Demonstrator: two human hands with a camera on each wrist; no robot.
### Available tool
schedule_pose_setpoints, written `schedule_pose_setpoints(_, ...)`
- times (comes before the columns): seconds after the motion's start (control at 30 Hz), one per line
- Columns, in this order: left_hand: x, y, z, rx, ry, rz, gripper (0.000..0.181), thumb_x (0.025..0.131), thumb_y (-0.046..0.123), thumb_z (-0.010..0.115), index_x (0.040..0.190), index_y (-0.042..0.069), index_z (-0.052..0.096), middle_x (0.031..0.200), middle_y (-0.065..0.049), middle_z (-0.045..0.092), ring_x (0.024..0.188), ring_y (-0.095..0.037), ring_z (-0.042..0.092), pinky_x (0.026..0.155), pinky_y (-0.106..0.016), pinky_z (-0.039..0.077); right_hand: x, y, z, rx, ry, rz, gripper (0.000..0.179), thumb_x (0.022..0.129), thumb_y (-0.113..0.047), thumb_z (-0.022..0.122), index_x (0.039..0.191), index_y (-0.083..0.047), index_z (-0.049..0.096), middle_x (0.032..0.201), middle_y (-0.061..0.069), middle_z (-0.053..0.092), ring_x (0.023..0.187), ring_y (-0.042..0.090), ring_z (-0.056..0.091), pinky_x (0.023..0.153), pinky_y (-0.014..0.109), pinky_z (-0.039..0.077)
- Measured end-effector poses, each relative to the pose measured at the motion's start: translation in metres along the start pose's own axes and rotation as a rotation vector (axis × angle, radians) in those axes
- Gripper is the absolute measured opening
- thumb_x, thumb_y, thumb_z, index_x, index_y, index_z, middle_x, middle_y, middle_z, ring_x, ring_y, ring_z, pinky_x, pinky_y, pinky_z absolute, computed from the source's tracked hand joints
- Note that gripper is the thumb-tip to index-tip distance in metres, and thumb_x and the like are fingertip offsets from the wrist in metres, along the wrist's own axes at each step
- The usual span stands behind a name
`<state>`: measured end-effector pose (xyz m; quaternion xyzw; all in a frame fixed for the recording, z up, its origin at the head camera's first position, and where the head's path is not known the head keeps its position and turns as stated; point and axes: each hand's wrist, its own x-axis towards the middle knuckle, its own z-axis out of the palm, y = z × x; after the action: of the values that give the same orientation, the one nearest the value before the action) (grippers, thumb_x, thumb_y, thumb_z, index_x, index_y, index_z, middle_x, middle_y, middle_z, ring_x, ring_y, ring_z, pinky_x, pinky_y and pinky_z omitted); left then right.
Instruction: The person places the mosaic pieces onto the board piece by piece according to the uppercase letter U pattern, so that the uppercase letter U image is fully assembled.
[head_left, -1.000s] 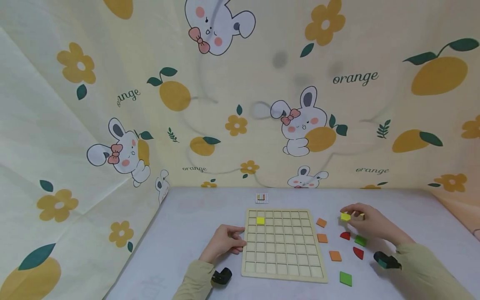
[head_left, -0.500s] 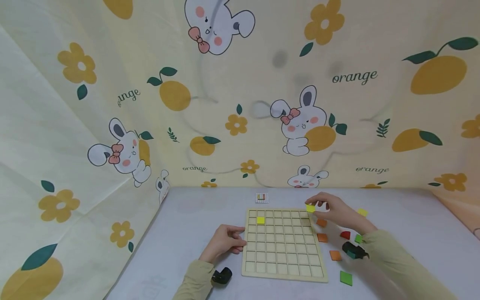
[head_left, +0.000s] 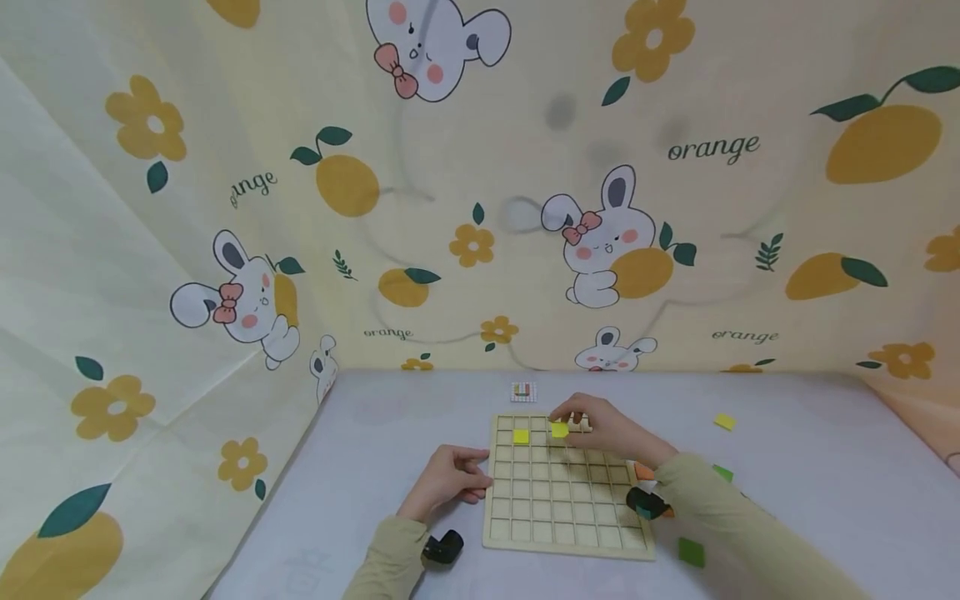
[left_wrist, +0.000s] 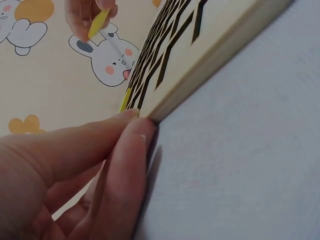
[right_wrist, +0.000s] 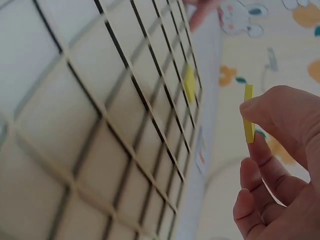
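Note:
My right hand [head_left: 611,429] is over the upper part of a wooden grid board [head_left: 558,551], pinching a yellow square tile [head_left: 559,430] between thumb and finger. In the right wrist view that yellow tile [right_wrist: 248,117] appears edge-on, apart from the grid. Another yellow tile [head_left: 521,437] lies in a cell near the board's upper left. At the board's left edge, my left hand [head_left: 446,483] grips the rim; the left wrist view has its thumb and a finger [left_wrist: 131,150] meeting at the edge.
A small card with a coloured grid pattern [head_left: 523,392] lies behind the board. To the right are a yellow tile [head_left: 724,422], green tiles [head_left: 691,552] and an orange tile [head_left: 644,471], others being hidden under the right arm. A patterned cloth [head_left: 480,250] hangs behind the table.
My right hand has carried the yellow tile leftward from the table's right side to over the board. The left hand stays at the board's left edge.

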<state>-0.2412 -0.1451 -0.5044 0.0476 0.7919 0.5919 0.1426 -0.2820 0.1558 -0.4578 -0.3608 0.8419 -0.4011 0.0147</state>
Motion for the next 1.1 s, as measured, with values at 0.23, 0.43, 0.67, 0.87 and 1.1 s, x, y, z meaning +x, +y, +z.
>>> schedule_pose_setpoints(0.23,0.003,0.001,-0.001,0.000,-0.005,0.001,0.047,0.077,-0.001,0.078,0.122,-0.002,0.063,0.078,-0.010,0.067,0.060,-0.017,0.066,0.055,-0.031,0.059,0.010,0.001,0.030,0.030,-0.056,0.008,0.030,0.085,0.003,0.065,0.114,-0.004,0.064,0.102,0.003,0.059,0.084,0.023,0.052,0.067,0.027,0.048)
schedule_pose_setpoints(0.43,0.003,0.001,-0.002,0.001,-0.009,0.012,0.047,0.077,0.000,0.077,0.122,-0.001,0.063,0.078,-0.011,0.066,0.060,-0.017,0.066,0.055,-0.030,0.058,0.013,0.000,0.048,0.052,-0.065,0.035,0.032,0.082,0.001,0.069,0.113,-0.004,0.065,0.099,0.003,0.059,0.082,0.020,0.052,0.067,0.026,0.048)
schedule_pose_setpoints(0.67,0.003,-0.001,-0.002,0.009,-0.006,0.000,0.045,0.078,0.000,0.077,0.121,0.000,0.064,0.078,-0.009,0.067,0.059,-0.016,0.066,0.054,-0.030,0.058,0.019,0.000,0.062,0.055,-0.052,0.020,0.030,0.081,0.002,0.070,0.110,-0.001,0.066,0.093,0.007,0.058,0.076,0.019,0.051,0.065,0.023,0.045)
schedule_pose_setpoints(0.87,0.003,-0.001,-0.001,0.005,-0.005,0.003,0.045,0.079,-0.001,0.076,0.122,-0.002,0.063,0.078,-0.010,0.067,0.059,-0.016,0.066,0.054,-0.030,0.058,0.024,0.002,0.068,0.031,-0.034,0.076,0.028,0.081,0.000,0.070,0.109,-0.004,0.067,0.094,0.001,0.059,0.076,0.014,0.050,0.067,0.025,0.046)
schedule_pose_setpoints(1.1,0.002,-0.003,-0.002,-0.013,-0.019,0.003,0.046,0.078,-0.001,0.077,0.121,-0.003,0.063,0.078,-0.009,0.068,0.060,-0.018,0.067,0.055,-0.031,0.059,0.028,0.001,0.070,0.039,-0.025,0.101,0.026,0.081,-0.001,0.071,0.107,-0.004,0.069,0.092,0.002,0.060,0.071,0.013,0.050,0.062,0.024,0.046)
